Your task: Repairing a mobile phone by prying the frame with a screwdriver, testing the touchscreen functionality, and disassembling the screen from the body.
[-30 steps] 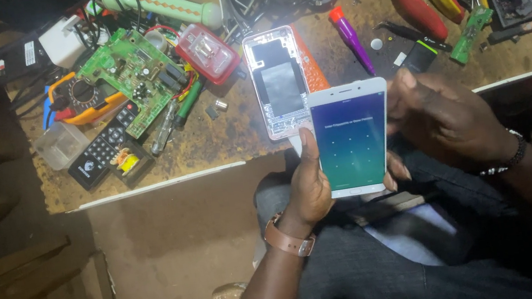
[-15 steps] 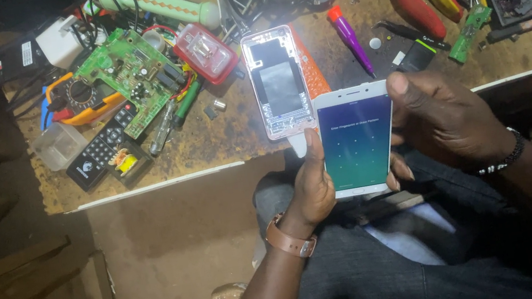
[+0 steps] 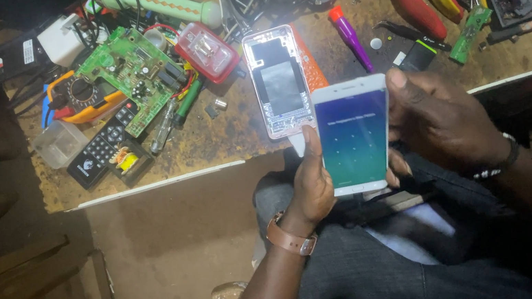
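Observation:
A white smartphone (image 3: pixel 354 133) with a lit blue-green screen is held upright over my lap, just in front of the worn workbench (image 3: pixel 223 141). My left hand (image 3: pixel 309 181) grips its left edge and underside, thumb along the side, a brown watch strap on the wrist. My right hand (image 3: pixel 438 115) wraps the right edge, thumb at the top right corner. A second phone with its back removed (image 3: pixel 279 82) lies flat on the bench right behind the held one.
The bench carries a green circuit board (image 3: pixel 134 74), a black remote (image 3: pixel 103 148), a red-lidded case (image 3: pixel 205 50), a purple tool (image 3: pixel 350 35), red pliers (image 3: pixel 413 0), cables and a multimeter (image 3: pixel 75 100). Bare floor lies at the lower left.
The lit phone and both hands have shifted very slightly; the grip is the same. The screen stays lit.

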